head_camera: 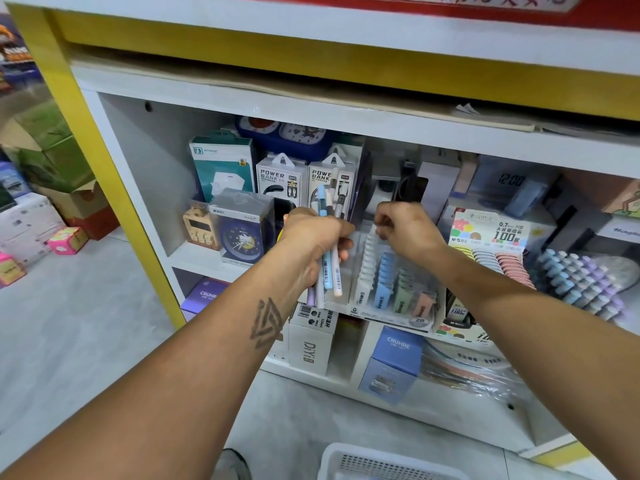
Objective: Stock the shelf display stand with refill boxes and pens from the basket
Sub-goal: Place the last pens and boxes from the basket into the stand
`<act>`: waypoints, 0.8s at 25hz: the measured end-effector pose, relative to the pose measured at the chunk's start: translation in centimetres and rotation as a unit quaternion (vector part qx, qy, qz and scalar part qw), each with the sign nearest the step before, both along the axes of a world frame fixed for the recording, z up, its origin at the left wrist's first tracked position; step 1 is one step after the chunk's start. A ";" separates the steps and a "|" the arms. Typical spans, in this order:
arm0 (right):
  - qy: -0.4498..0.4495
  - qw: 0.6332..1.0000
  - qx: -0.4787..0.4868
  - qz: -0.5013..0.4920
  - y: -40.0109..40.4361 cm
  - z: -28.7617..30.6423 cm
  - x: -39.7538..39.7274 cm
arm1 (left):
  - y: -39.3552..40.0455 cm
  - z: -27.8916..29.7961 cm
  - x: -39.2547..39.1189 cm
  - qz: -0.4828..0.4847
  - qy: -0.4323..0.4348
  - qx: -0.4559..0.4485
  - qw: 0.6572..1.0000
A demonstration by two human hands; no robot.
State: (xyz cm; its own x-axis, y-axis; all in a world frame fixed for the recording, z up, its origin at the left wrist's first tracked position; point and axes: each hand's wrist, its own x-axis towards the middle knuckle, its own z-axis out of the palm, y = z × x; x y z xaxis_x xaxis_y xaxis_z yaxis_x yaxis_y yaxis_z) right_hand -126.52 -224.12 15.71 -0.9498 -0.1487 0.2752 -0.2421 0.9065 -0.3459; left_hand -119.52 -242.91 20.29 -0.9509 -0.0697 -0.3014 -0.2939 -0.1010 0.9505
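My left hand (311, 237) gripped a bundle of pens (329, 258); my right hand (403, 226), fingers curled, whether holding anything I couldn't tell, reached into the display stand (394, 289) — pens probably went in next, one at a time.

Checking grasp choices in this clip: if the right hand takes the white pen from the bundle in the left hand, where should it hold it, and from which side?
Probably the lower end. The white pen is the rightmost of the bundle and its tip sticks out below the left hand. The right hand could come from the right and pinch there; the upper ends are crowded together.
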 end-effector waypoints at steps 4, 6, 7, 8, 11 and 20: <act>-0.030 0.999 0.021 0.013 0.2 0.0 0.1 | 0.1 0.1 0.1 -0.015 0.000 0.000 1.000; -0.058 0.994 0.095 0.013 -0.1 0.2 0.1 | 0.1 0.1 0.2 -0.027 -0.003 0.005 1.000; -0.073 0.991 0.114 0.004 -0.3 0.6 0.2 | 0.1 0.2 0.3 -0.037 -0.005 0.010 0.999; -0.077 0.991 0.105 -0.008 -0.4 1.1 0.5 | 0.2 0.2 0.4 -0.053 -0.009 0.017 0.998; -0.089 0.982 -0.161 -0.052 -0.3 3.3 2.9 | 0.9 0.4 1.1 -0.131 -0.030 0.026 0.991; -0.165 0.755 -0.634 -0.013 6.0 6.8 13.7 | 6.7 0.8 5.6 -0.337 -0.056 0.048 0.939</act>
